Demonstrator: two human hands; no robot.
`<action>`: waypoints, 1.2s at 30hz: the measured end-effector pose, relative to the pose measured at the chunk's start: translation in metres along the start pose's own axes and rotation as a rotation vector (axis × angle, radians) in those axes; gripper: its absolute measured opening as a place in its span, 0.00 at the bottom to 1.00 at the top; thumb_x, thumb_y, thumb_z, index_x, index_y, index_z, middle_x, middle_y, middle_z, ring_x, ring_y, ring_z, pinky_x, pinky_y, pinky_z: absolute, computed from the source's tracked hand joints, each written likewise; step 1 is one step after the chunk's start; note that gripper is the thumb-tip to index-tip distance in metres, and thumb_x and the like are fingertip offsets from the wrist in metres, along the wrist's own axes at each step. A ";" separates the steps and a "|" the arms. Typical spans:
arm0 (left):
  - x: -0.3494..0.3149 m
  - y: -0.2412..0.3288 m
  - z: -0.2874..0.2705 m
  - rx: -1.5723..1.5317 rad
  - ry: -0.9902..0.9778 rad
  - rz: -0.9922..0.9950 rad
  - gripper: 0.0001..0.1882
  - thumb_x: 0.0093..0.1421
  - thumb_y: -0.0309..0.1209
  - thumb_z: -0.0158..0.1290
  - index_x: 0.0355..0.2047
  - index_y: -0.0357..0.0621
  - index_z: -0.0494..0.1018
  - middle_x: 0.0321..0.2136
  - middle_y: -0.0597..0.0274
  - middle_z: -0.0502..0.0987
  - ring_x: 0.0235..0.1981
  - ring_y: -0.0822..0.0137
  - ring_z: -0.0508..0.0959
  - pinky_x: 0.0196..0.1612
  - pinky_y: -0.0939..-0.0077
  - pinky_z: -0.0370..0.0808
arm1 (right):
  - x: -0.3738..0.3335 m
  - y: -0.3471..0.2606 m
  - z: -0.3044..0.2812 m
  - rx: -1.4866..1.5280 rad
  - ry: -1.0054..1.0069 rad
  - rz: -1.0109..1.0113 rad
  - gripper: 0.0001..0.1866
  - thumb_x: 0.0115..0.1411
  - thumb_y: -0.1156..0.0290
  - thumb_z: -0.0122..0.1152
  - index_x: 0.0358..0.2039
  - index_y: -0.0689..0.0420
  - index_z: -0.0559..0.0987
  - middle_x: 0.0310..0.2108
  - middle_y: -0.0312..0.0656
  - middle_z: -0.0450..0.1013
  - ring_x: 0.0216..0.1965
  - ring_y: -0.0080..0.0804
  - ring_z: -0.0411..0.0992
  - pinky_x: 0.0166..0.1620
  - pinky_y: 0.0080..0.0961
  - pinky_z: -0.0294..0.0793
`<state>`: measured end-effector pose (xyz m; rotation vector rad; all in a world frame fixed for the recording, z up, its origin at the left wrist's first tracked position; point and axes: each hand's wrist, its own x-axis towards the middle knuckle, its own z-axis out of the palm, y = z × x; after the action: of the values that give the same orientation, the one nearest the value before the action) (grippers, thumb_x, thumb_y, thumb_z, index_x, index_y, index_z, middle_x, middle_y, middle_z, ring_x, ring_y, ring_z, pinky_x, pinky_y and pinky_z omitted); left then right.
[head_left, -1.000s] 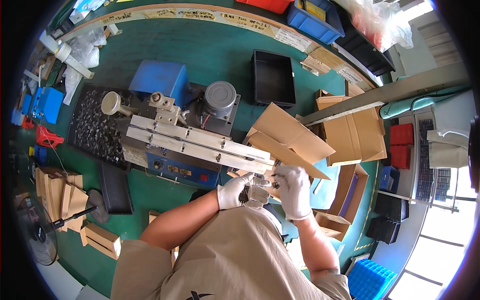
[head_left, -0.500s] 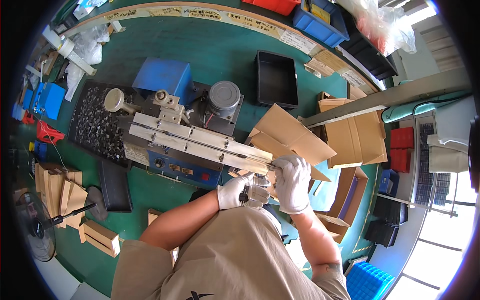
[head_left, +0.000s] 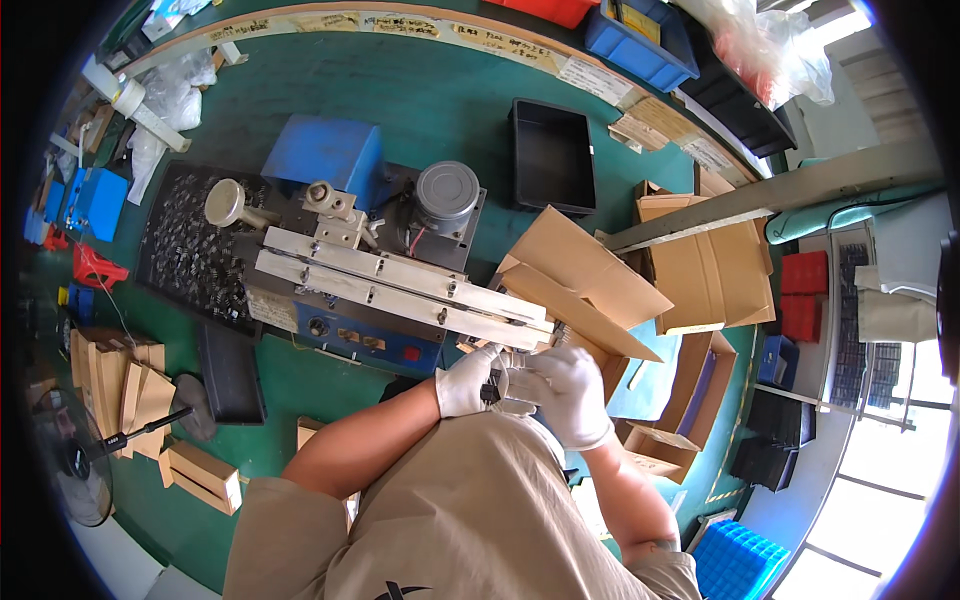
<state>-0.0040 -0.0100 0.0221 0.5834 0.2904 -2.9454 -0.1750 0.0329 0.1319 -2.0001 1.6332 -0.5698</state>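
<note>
My left hand, in a white glove, is closed around small dark parts below the right end of the machine's rail. My right hand, gloved too, is beside it with the fingers pointing at the left hand; motion blur hides whether they grip anything. The pale twin rail slopes down to the right across the bench machine. A comb-like row of small metal pins shows at the rail's right end, just above my right hand.
A black tray full of small dark parts lies left of the machine. Behind it are a blue housing and a round grey motor. A black bin stands farther back. Open cardboard boxes crowd the right; a fan stands at lower left.
My right hand has come down and left from the rail's end to beside my left hand. The pin row at the rail end now shows. My left hand has hardly moved.
</note>
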 end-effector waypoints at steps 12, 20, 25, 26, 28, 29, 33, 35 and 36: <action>0.013 -0.006 -0.018 0.120 -0.205 0.101 0.28 0.73 0.53 0.34 0.61 0.46 0.64 0.56 0.58 0.71 0.56 0.61 0.73 0.56 0.62 0.75 | -0.009 0.020 0.036 0.187 -0.088 0.140 0.10 0.50 0.73 0.68 0.35 0.57 0.83 0.41 0.47 0.77 0.46 0.47 0.73 0.51 0.39 0.72; -0.003 -0.001 0.000 0.172 0.086 0.013 0.25 0.71 0.51 0.44 0.53 0.42 0.72 0.41 0.52 0.79 0.46 0.56 0.79 0.52 0.57 0.78 | -0.002 0.013 0.006 0.041 0.125 0.043 0.06 0.51 0.77 0.66 0.31 0.59 0.80 0.37 0.46 0.77 0.42 0.47 0.74 0.48 0.39 0.73; -0.001 -0.004 -0.004 0.175 0.089 0.042 0.23 0.69 0.50 0.48 0.49 0.42 0.74 0.39 0.54 0.79 0.41 0.60 0.80 0.47 0.63 0.80 | 0.003 0.016 -0.004 0.064 0.182 0.089 0.03 0.54 0.76 0.64 0.30 0.59 0.81 0.34 0.47 0.77 0.39 0.47 0.75 0.45 0.38 0.73; 0.000 -0.004 -0.005 0.163 0.085 0.036 0.23 0.69 0.50 0.48 0.50 0.43 0.74 0.38 0.55 0.79 0.41 0.61 0.80 0.45 0.65 0.80 | 0.002 0.017 -0.003 0.097 0.103 0.165 0.03 0.55 0.75 0.64 0.30 0.60 0.81 0.34 0.48 0.77 0.39 0.48 0.75 0.45 0.39 0.74; 0.001 -0.004 -0.003 0.216 0.091 0.046 0.22 0.69 0.50 0.48 0.50 0.44 0.75 0.37 0.58 0.79 0.39 0.63 0.80 0.42 0.68 0.80 | -0.004 0.023 0.003 0.162 -0.056 0.316 0.04 0.56 0.74 0.63 0.31 0.61 0.81 0.34 0.51 0.77 0.40 0.49 0.75 0.46 0.39 0.74; -0.001 -0.005 0.000 0.278 0.103 0.068 0.22 0.69 0.50 0.49 0.50 0.45 0.75 0.36 0.59 0.79 0.38 0.65 0.80 0.41 0.70 0.80 | -0.004 0.024 0.005 0.192 -0.054 0.271 0.06 0.57 0.73 0.63 0.32 0.62 0.81 0.34 0.52 0.77 0.40 0.51 0.75 0.46 0.39 0.74; -0.003 -0.004 0.002 0.307 0.123 0.088 0.23 0.67 0.50 0.50 0.52 0.46 0.75 0.33 0.63 0.78 0.35 0.69 0.79 0.36 0.75 0.78 | -0.006 0.022 0.001 0.108 0.146 0.295 0.03 0.57 0.76 0.62 0.32 0.62 0.79 0.35 0.50 0.77 0.40 0.50 0.74 0.45 0.39 0.73; -0.005 -0.003 0.005 0.288 0.139 0.072 0.24 0.67 0.50 0.51 0.53 0.47 0.75 0.32 0.64 0.78 0.35 0.70 0.79 0.36 0.76 0.77 | -0.003 0.025 -0.005 0.050 0.248 0.172 0.03 0.56 0.78 0.62 0.32 0.60 0.78 0.35 0.48 0.76 0.40 0.49 0.73 0.46 0.40 0.72; -0.005 -0.003 0.006 0.279 0.146 0.062 0.24 0.67 0.50 0.51 0.53 0.47 0.74 0.32 0.65 0.78 0.35 0.71 0.78 0.36 0.76 0.77 | 0.000 0.025 -0.008 0.021 0.299 0.111 0.04 0.55 0.79 0.62 0.33 0.60 0.77 0.36 0.47 0.76 0.40 0.49 0.73 0.46 0.40 0.72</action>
<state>-0.0017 -0.0076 0.0302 0.8279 -0.1265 -2.9073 -0.1992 0.0282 0.1229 -1.8631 1.8889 -0.8735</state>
